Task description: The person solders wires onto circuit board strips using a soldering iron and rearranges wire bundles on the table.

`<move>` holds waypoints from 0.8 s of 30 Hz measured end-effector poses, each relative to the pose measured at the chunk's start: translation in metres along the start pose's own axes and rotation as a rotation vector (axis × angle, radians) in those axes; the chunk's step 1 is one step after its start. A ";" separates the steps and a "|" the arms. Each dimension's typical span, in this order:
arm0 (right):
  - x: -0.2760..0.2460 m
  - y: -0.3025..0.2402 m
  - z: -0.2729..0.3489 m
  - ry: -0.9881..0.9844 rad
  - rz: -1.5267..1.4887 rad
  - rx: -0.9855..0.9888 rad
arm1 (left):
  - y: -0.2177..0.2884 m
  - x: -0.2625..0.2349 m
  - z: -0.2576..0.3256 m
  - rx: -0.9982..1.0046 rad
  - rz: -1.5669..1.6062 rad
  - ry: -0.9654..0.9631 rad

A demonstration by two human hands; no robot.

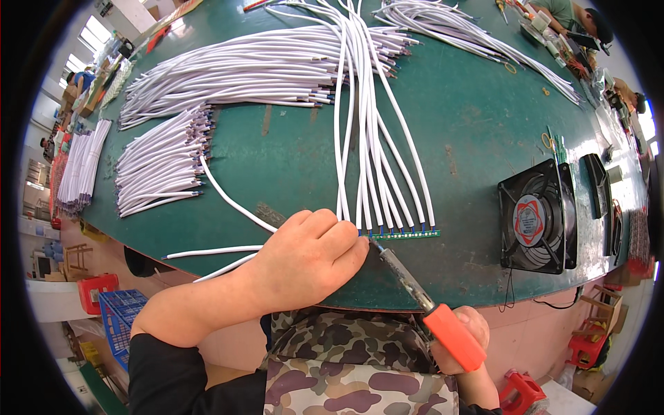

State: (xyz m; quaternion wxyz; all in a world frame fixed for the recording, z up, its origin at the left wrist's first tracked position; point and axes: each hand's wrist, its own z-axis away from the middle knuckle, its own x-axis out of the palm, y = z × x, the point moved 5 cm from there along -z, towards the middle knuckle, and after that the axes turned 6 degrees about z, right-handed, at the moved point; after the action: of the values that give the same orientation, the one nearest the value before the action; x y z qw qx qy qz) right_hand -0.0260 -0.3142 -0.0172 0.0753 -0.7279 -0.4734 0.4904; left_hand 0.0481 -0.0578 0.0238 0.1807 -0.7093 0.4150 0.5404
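My left hand (315,259) is closed at the left end of a narrow green circuit board strip (432,234). White cables (228,199) run into its grip from the left; their held ends are hidden by the fingers. My right hand (476,328) is wrapped around the orange handle of a soldering iron (453,339). The iron slants up and left, its tip beside my left fingertips at the strip. Whether the tip touches is too small to tell. Several white cables (373,138) with blue-ended wires join the strip in a row and stretch away over the green table (470,166).
Bundles of white cables lie at the far left (228,69), left (162,162) and far right (456,31). A black fan (532,218) stands on the right near the table edge. A blue crate (121,318) and a red stool (522,394) are below; other people sit beyond the table.
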 end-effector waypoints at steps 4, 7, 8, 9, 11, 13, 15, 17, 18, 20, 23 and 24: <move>-0.004 0.006 0.012 0.023 -0.091 0.132 | 0.000 0.001 0.001 0.005 0.000 0.018; -0.006 0.008 0.018 0.089 -0.073 0.188 | 0.001 0.000 0.000 0.008 -0.006 0.019; -0.007 0.009 0.019 0.092 -0.074 0.189 | 0.001 0.000 -0.001 0.009 -0.013 0.018; -0.008 0.010 0.020 0.087 -0.070 0.168 | 0.002 0.000 -0.001 0.011 -0.014 0.016; -0.007 0.011 0.023 0.085 -0.065 0.148 | 0.002 0.000 -0.001 0.008 -0.018 0.021; -0.007 0.011 0.025 0.131 -0.061 0.145 | 0.002 0.000 -0.002 0.009 -0.019 0.024; -0.007 0.011 0.026 0.142 -0.059 0.146 | 0.003 0.000 -0.003 0.012 -0.020 0.027; -0.008 0.011 0.026 0.152 -0.057 0.146 | 0.002 -0.001 -0.002 0.008 -0.023 0.027; -0.008 0.010 0.025 0.139 -0.034 0.138 | 0.002 -0.001 -0.001 0.009 -0.028 0.026; -0.009 0.008 0.021 0.130 -0.013 0.128 | 0.001 -0.001 0.000 0.011 -0.023 0.027; -0.007 0.008 0.020 0.115 -0.128 0.126 | 0.000 0.000 0.001 0.014 -0.027 0.033; -0.004 0.011 0.025 0.150 -0.118 0.152 | 0.000 -0.003 0.001 0.006 -0.045 0.031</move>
State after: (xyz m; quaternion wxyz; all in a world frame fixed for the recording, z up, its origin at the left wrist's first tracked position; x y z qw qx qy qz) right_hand -0.0396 -0.3320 -0.0336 0.1942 -0.7258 -0.4698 0.4636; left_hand 0.0470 -0.0561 0.0260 0.1885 -0.7260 0.4035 0.5240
